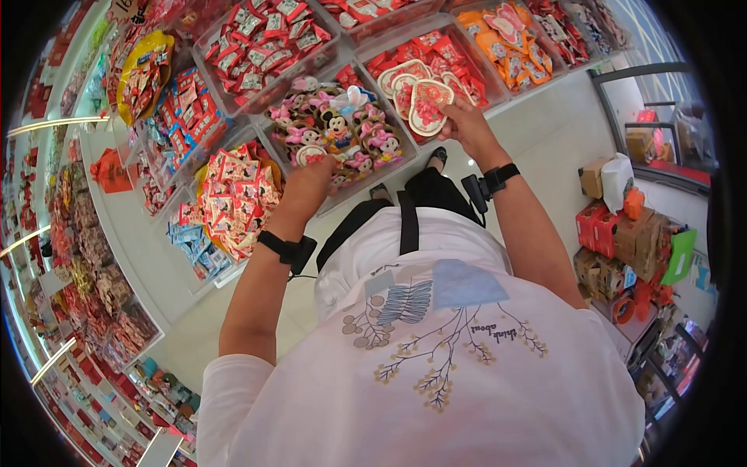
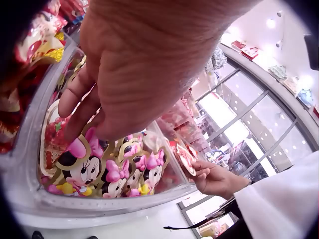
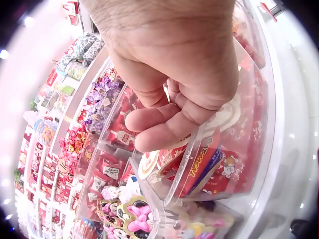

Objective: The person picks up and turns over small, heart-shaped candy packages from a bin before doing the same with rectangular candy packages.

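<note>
My left hand (image 1: 310, 185) reaches into a clear bin (image 1: 274, 148) of Minnie and Mickey Mouse packets (image 1: 338, 131). Its fingertips pinch a small red-and-cream card (image 1: 310, 153), which in the left wrist view stands at the bin's side wall, partly behind the fingers (image 2: 75, 97). Over the neighbouring bin, my right hand (image 1: 471, 134) pinches a heart-shaped red-and-cream card (image 1: 429, 107) by its edge. More cards of that kind (image 1: 398, 76) lie behind it, on red packets (image 1: 443, 54). In the right wrist view the curled fingers hide part of the cards (image 3: 155, 162).
Bins of red packets (image 1: 264, 54) and orange packets (image 1: 517, 58) adjoin these two. A heap of cream-and-red packets (image 1: 233, 198) stands at the left, close to my left forearm. Cardboard boxes (image 1: 642, 241) are stacked on the right. Shelves of goods (image 1: 85, 265) line the far left.
</note>
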